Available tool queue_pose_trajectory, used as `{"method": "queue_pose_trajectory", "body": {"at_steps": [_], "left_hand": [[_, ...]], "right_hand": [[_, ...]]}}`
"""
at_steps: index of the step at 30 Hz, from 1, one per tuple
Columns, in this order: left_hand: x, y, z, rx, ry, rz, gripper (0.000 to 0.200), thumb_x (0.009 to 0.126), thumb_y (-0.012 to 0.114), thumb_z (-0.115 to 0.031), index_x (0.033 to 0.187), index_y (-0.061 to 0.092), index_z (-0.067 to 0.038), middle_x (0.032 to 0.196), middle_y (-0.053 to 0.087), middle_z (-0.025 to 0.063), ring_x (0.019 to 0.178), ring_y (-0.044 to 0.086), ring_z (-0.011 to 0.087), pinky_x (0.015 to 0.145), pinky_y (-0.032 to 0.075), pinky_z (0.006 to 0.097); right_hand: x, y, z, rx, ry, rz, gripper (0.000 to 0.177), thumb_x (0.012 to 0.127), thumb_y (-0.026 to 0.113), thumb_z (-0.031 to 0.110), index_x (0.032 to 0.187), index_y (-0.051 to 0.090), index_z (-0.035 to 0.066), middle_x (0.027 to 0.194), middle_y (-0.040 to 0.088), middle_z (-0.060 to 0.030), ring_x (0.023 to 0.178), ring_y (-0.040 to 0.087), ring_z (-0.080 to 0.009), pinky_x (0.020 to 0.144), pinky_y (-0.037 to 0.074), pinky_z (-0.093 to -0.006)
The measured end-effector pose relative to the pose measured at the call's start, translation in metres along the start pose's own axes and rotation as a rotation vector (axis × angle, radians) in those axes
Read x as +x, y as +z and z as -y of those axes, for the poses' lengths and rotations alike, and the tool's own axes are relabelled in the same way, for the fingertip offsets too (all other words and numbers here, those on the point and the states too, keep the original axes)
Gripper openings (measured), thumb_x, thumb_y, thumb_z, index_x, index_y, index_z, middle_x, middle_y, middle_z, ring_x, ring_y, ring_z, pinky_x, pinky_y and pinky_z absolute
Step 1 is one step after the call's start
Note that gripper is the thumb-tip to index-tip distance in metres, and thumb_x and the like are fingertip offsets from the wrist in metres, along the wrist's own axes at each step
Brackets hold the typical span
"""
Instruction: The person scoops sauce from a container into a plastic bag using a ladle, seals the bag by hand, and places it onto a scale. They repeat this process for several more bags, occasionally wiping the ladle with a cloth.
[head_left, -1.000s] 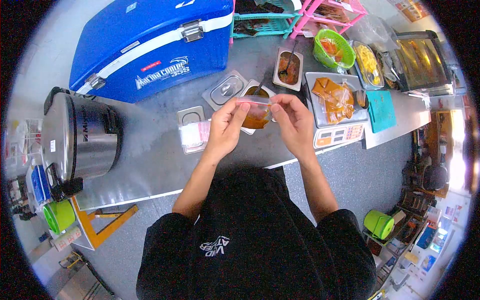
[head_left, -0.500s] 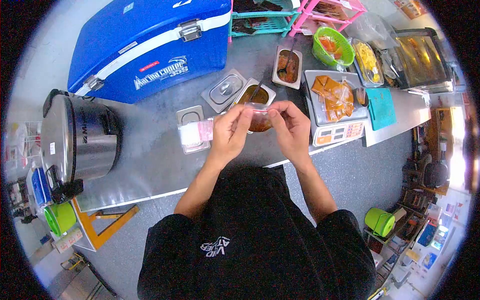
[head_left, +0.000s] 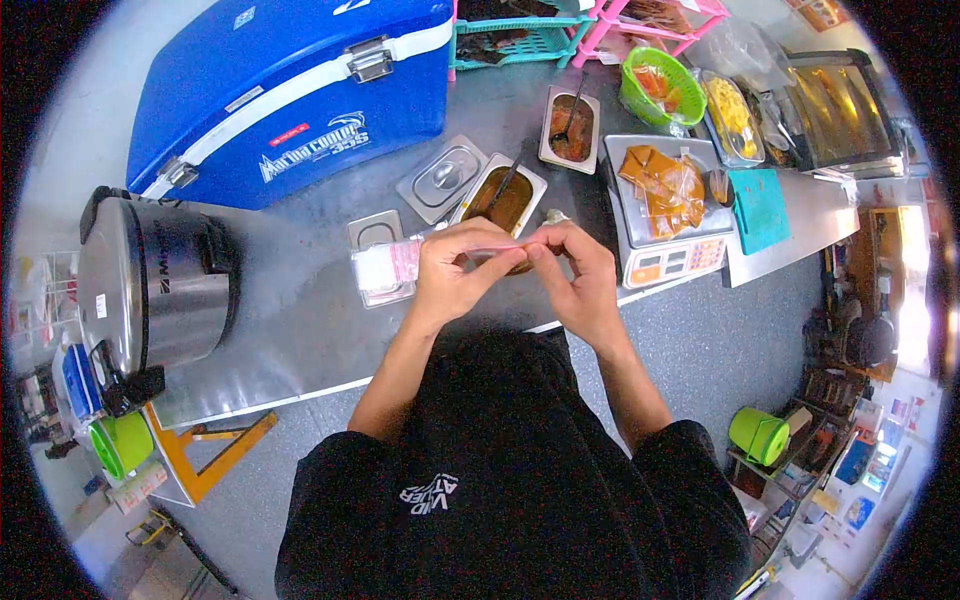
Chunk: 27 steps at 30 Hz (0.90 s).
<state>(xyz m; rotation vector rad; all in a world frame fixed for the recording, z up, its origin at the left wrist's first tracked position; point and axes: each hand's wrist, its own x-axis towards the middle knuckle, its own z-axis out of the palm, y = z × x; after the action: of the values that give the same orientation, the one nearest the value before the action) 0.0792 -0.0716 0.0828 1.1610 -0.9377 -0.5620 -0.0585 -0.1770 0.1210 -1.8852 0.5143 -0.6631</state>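
My left hand (head_left: 462, 272) and my right hand (head_left: 578, 275) meet over the front of the metal table, both pinching the top edge of a small plastic bag (head_left: 518, 258) with brownish-red contents. Most of the bag is hidden by my fingers. Just behind them sits a metal pan of brown sauce (head_left: 512, 210) with a ladle in it. A metal lid (head_left: 445, 180) lies to its left. Nearer my left hand, a stack of clear bags with pink edges (head_left: 385, 268) rests on a second lid (head_left: 378, 232).
A blue cooler (head_left: 300, 110) and steel pot (head_left: 165, 285) stand left. Behind is a red sauce pan (head_left: 571, 128). At right are a scale (head_left: 675, 262) bearing a tray with an orange-brown bag (head_left: 665, 190), a green basket (head_left: 630, 90) and a teal cloth (head_left: 760, 210).
My fingertips have come together along the bag's top edge, and the bag now shows less of its face. The view has shifted slightly, and more of the brown sauce pan is visible.
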Motion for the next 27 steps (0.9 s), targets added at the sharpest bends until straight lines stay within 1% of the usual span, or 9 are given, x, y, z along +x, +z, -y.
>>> {"method": "queue_pose_trajectory", "body": {"at_steps": [1,5,8,11,14,17,20,23,27], "left_hand": [[0.0,-0.003,0.002,0.038,0.008,0.046,0.01,0.079,0.076,0.002,0.088,0.072,0.002,0.085,0.07,0.0103,0.078,0.066,0.0148,0.069,0.052,0.0261],[-0.005,0.0,0.004,0.037,0.061,0.085,0.009,0.077,0.075,0.003,0.086,0.073,0.002,0.083,0.07,0.0104,0.075,0.066,0.0156,0.067,0.052,0.0268],[-0.01,0.005,0.009,-0.019,0.038,0.096,0.008,0.078,0.073,0.002,0.087,0.073,0.002,0.083,0.071,0.011,0.074,0.067,0.0158,0.067,0.052,0.0266],[-0.014,0.006,0.012,-0.003,-0.019,0.122,0.01,0.079,0.072,0.001,0.089,0.074,0.002,0.083,0.071,0.0107,0.072,0.067,0.0157,0.066,0.052,0.0268],[-0.012,0.01,0.015,-0.017,0.013,0.145,0.01,0.081,0.07,0.001,0.09,0.074,0.001,0.083,0.072,0.01,0.07,0.067,0.0154,0.066,0.053,0.0271],[-0.008,0.014,0.008,0.072,0.006,0.18,0.009,0.08,0.072,0.001,0.088,0.075,0.0,0.082,0.072,0.0091,0.07,0.067,0.0157,0.065,0.053,0.0277],[-0.004,0.016,0.008,0.018,-0.032,0.273,0.009,0.078,0.073,0.002,0.087,0.074,0.001,0.083,0.072,0.0101,0.078,0.069,0.0183,0.07,0.053,0.0297],[-0.002,0.023,0.012,0.037,-0.041,0.31,0.012,0.075,0.076,0.001,0.086,0.073,0.0,0.081,0.072,0.0089,0.076,0.068,0.018,0.069,0.052,0.0298],[0.0,0.018,0.012,0.223,0.02,0.227,0.012,0.075,0.076,0.001,0.086,0.073,-0.001,0.079,0.071,0.0083,0.073,0.067,0.0171,0.068,0.052,0.029]], "right_hand": [[-0.002,-0.003,0.002,-0.044,-0.016,0.014,0.008,0.09,0.065,0.006,0.094,0.066,-0.001,0.084,0.065,-0.0123,0.075,0.064,-0.0211,0.069,0.05,-0.0309],[-0.013,-0.013,0.009,-0.141,-0.011,0.085,0.008,0.088,0.066,0.006,0.094,0.066,0.0,0.089,0.065,-0.0134,0.078,0.065,-0.0274,0.069,0.05,-0.0331],[-0.02,-0.018,0.014,-0.148,0.009,0.082,0.007,0.089,0.067,0.004,0.094,0.064,-0.001,0.083,0.064,-0.0103,0.075,0.061,-0.0175,0.07,0.048,-0.0298],[-0.032,-0.02,0.007,-0.132,0.057,0.01,0.006,0.089,0.065,0.002,0.094,0.064,-0.002,0.084,0.064,-0.01,0.075,0.06,-0.0157,0.069,0.048,-0.029],[-0.044,-0.023,0.0,-0.024,0.185,-0.062,0.008,0.088,0.066,0.005,0.094,0.065,0.0,0.085,0.066,-0.0124,0.079,0.066,-0.0235,0.07,0.051,-0.0323],[-0.05,-0.027,-0.006,0.005,0.222,-0.096,0.007,0.088,0.066,0.005,0.093,0.065,0.0,0.086,0.067,-0.0124,0.079,0.066,-0.0224,0.07,0.051,-0.0328],[-0.049,-0.033,-0.002,-0.116,0.146,-0.049,0.007,0.088,0.066,0.005,0.093,0.065,0.0,0.086,0.067,-0.0126,0.078,0.066,-0.0229,0.07,0.051,-0.0329],[-0.05,-0.032,-0.008,-0.182,0.114,-0.01,0.008,0.088,0.067,0.005,0.093,0.065,0.0,0.087,0.067,-0.0137,0.078,0.067,-0.0244,0.07,0.051,-0.0337],[-0.058,-0.043,-0.028,-0.116,0.258,-0.137,0.007,0.092,0.064,0.007,0.095,0.065,0.001,0.083,0.065,-0.0062,0.076,0.063,-0.0156,0.068,0.05,-0.0289]]}}
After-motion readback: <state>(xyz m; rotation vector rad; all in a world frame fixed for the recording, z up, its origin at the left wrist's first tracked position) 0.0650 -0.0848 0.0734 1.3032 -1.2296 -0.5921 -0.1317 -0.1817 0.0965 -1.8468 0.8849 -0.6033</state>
